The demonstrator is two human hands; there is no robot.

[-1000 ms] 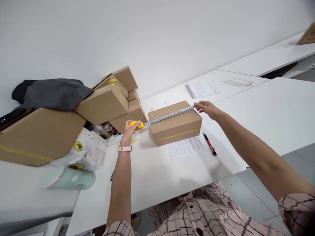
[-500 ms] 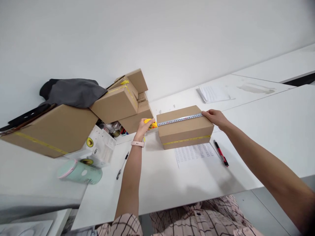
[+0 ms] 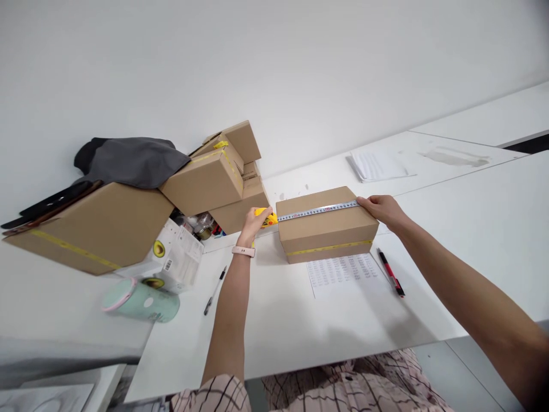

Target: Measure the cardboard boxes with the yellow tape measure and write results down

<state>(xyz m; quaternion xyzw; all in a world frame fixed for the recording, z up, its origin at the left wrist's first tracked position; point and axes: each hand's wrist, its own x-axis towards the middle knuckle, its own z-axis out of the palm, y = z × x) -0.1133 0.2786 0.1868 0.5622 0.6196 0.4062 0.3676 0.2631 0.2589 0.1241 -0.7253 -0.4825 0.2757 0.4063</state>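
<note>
My left hand (image 3: 251,225) is closed round the yellow case of a tape measure (image 3: 266,217), just off the left end of a cardboard box (image 3: 330,229). From the case, the silver blade (image 3: 317,211) runs straight across the box's top to the right edge. There my right hand (image 3: 381,209) pinches the blade's end between thumb and fingers, against the box corner. A yellow strip goes along the box's front side. Partly under the box lies a printed sheet (image 3: 343,277) with rows of small text.
A red and black pen (image 3: 391,273) lies right of the sheet, another pen (image 3: 214,292) near my left forearm. Stacked cardboard boxes (image 3: 201,186), a dark cloth (image 3: 132,162), a white avocado-print box (image 3: 180,257) and a mint-green container (image 3: 143,300) crowd the left. Papers (image 3: 380,166) lie behind.
The whole view has shifted slightly, so the scene sits a little further right. Both hands keep the tape stretched over the box as before.
</note>
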